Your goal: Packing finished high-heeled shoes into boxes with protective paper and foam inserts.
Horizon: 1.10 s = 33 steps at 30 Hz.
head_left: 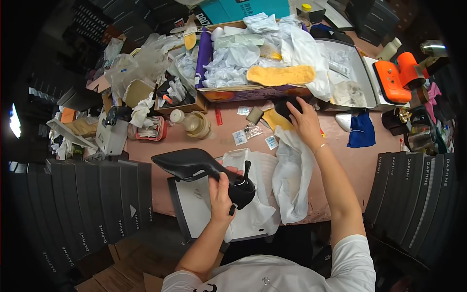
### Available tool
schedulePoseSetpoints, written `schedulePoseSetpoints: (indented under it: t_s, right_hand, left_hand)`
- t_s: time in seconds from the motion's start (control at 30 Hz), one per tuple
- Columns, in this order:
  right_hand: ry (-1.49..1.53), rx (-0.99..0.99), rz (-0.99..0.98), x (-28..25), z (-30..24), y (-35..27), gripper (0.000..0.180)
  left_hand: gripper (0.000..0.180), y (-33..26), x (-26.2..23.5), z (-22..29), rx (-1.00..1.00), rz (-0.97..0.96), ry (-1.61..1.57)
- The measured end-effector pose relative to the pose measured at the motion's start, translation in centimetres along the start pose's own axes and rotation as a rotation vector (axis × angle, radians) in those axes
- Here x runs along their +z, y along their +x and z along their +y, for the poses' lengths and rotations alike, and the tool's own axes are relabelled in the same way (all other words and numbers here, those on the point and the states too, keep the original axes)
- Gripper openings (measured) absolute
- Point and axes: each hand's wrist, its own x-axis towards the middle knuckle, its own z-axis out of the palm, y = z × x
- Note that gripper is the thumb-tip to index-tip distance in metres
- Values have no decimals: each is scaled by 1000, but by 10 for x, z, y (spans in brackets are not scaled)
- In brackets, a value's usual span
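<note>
A black pointed high-heeled shoe (187, 164) is in my left hand (221, 194), which grips it around its middle. Its toe points to the far left, and its heel end with a strap lies to the right of my fingers. Below the shoe is an open shoe box (192, 228) with white tissue paper (292, 190) in and beside it. My right hand (306, 121) reaches far across the table, fingers curled over a dark, soft-looking pad (282, 109). A yellow cloth (276, 120) lies partly under that pad.
Behind is a box heaped with crumpled paper (233, 58) and a yellow fluffy insole (281, 75). A clear bottle (197, 125) stands left, an orange device (391, 80) right. Stacks of dark shoe boxes (97, 204) flank the pinkish table (340, 165). Small packets (240, 137) lie mid-table.
</note>
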Motion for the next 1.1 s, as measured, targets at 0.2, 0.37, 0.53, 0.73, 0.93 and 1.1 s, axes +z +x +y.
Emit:
schedulePoseSetpoints:
  t_s: [0.2, 0.37, 0.53, 0.73, 0.93, 1.1]
  right_hand:
    - [565, -3, 0, -64, -97, -5, 31]
    - [541, -447, -90, -102, -221, -83, 37]
    - [320, -368, -226, -78, -200, -154, 34]
    - [595, -469, 53, -127, -314, -112, 33]
    - [534, -353, 50, -132, -308, -156, 36]
    - [488, -508, 26, -129, -337, -140, 40]
  left_hand:
    - [43, -9, -23, 7, 48, 137, 52]
    - [47, -38, -28, 13, 104, 101, 132]
    - [47, -49, -52, 51, 54, 149, -73]
    - [48, -81, -70, 61, 188, 67, 8]
    - [44, -94, -101, 78, 180, 107, -13]
    - [48, -105, -112, 80, 233, -75, -61]
